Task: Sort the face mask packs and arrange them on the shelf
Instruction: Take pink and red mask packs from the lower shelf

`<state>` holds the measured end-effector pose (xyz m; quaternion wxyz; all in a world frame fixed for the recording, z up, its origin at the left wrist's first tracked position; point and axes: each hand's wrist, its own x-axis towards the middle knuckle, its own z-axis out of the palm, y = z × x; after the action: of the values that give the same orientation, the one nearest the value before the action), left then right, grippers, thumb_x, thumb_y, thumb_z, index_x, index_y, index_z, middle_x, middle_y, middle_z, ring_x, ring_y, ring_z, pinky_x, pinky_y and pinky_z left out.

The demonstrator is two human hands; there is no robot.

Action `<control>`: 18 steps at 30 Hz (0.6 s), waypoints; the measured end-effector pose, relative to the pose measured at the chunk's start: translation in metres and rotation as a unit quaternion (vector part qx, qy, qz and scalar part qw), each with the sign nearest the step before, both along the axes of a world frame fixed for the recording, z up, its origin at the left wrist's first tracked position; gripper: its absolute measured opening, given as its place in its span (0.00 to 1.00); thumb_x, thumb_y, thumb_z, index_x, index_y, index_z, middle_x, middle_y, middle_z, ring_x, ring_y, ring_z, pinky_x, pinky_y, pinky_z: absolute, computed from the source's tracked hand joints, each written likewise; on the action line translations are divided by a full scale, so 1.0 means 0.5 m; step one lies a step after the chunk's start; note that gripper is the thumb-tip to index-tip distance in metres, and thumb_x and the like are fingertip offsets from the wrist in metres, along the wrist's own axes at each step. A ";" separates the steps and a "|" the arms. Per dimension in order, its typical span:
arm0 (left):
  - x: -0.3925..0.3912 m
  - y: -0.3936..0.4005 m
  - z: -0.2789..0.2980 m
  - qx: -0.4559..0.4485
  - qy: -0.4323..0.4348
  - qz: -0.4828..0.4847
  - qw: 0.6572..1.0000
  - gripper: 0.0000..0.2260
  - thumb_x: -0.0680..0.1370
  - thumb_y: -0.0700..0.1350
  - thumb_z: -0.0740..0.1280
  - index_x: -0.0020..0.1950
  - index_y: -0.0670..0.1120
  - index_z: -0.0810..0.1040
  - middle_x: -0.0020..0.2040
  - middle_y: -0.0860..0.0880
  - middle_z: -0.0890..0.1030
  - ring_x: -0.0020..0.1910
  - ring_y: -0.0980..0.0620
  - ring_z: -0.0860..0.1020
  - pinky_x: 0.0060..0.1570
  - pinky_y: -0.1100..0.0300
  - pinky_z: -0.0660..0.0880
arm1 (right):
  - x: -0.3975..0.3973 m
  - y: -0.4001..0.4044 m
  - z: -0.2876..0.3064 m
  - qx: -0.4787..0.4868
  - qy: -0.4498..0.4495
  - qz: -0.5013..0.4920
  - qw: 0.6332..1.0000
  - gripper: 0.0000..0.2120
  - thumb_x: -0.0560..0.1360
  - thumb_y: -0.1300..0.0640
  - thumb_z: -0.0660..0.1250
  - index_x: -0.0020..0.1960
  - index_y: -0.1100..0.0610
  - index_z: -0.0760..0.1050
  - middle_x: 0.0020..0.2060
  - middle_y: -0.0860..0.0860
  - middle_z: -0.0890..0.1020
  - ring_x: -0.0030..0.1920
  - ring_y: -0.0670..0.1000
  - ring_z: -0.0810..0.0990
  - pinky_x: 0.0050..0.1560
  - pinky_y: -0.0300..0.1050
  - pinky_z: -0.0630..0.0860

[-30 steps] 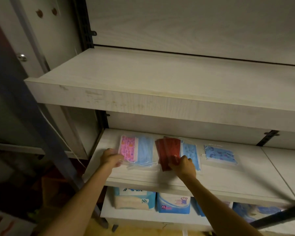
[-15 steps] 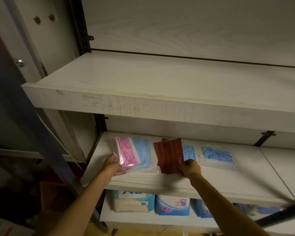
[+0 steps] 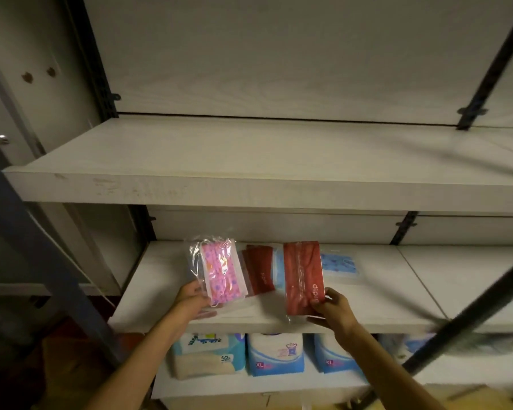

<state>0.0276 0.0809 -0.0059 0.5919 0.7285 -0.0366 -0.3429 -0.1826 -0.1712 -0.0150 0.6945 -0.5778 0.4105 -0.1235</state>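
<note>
Head view shows you standing in front of a pale wooden shelving unit, with your 2 arms reaching to the middle shelf [image 3: 160, 291]. Going from left to right: your left hand [image 3: 191, 297] grips the lower left corner of the pink mask pack [image 3: 219, 273], a clear bag with pink patterned masks inside. You hold this pack upright and a little tilted, raised over the left part of the shelf near its front edge. Just behind it, to the right, a second red pack [image 3: 259, 270] lies on the shelf, partly covered by the pink pack. Beside it you can see a piece of a blue pack [image 3: 278, 269], mostly hidden between the 2 red ones.

Next, your right hand [image 3: 332, 309] pinches the bottom of the red mask pack [image 3: 302, 279], thumb on the front side, fingers curled behind. This pack stands upright above the front edge of the shelf, near its middle, and white letters are printed on its lower part. Further right, the blue patterned pack [image 3: 339, 263] lies flat on the shelf, toward the back, apart from your hands.

Above, the upper shelf [image 3: 249, 161] carries nothing that you can see. Below the middle shelf, the lower shelf [image 3: 249, 386] holds several soft blue and white packages [image 3: 274, 353] standing in 1 row.
</note>
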 end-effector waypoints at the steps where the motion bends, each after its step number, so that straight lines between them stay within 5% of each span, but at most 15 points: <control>1: -0.025 -0.009 0.008 -0.001 -0.005 -0.009 1.000 0.13 0.78 0.29 0.64 0.56 0.45 0.77 0.52 0.43 0.84 0.44 0.46 0.86 0.40 0.54 0.83 | -0.032 -0.004 0.006 -0.004 -0.006 0.001 1.000 0.09 0.78 0.69 0.65 0.58 0.62 0.74 0.50 0.62 0.84 0.46 0.59 0.86 0.41 0.49 0.83; 6: -0.182 -0.065 0.045 -0.009 -0.017 -0.044 0.999 0.16 0.76 0.28 0.67 0.57 0.46 0.78 0.51 0.44 0.85 0.45 0.43 0.86 0.46 0.50 0.83 | -0.226 -0.028 0.033 -0.015 -0.033 -0.017 0.999 0.10 0.78 0.71 0.64 0.56 0.60 0.78 0.47 0.60 0.85 0.45 0.59 0.86 0.42 0.48 0.83; 10: -0.347 -0.114 0.073 -0.013 -0.047 -0.057 0.997 0.19 0.72 0.26 0.69 0.58 0.44 0.80 0.47 0.46 0.86 0.46 0.45 0.85 0.50 0.46 0.82 | -0.411 -0.055 0.046 -0.019 -0.043 -0.025 0.999 0.12 0.78 0.67 0.65 0.60 0.60 0.77 0.49 0.59 0.85 0.48 0.58 0.86 0.53 0.57 0.82; 14: -0.502 -0.161 0.117 -0.015 -0.072 -0.092 0.993 0.19 0.73 0.27 0.68 0.58 0.46 0.79 0.49 0.46 0.86 0.48 0.45 0.85 0.52 0.45 0.81 | -0.574 -0.078 0.101 -0.045 -0.063 -0.042 0.996 0.10 0.79 0.70 0.63 0.56 0.60 0.78 0.47 0.60 0.85 0.47 0.60 0.86 0.42 0.50 0.84; 18: -0.645 -0.235 0.162 -0.034 -0.119 -0.135 0.983 0.18 0.74 0.26 0.65 0.57 0.45 0.80 0.44 0.46 0.86 0.42 0.48 0.85 0.45 0.54 0.81 | -0.720 -0.125 0.154 -0.079 -0.067 -0.055 0.993 0.12 0.78 0.69 0.65 0.60 0.63 0.77 0.46 0.59 0.86 0.44 0.59 0.86 0.49 0.56 0.82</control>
<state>-0.2951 -0.0366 0.0751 0.5559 0.7319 -0.2171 -0.3290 -0.5424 -0.2339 0.0619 0.6649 -0.5976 0.3831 -0.2326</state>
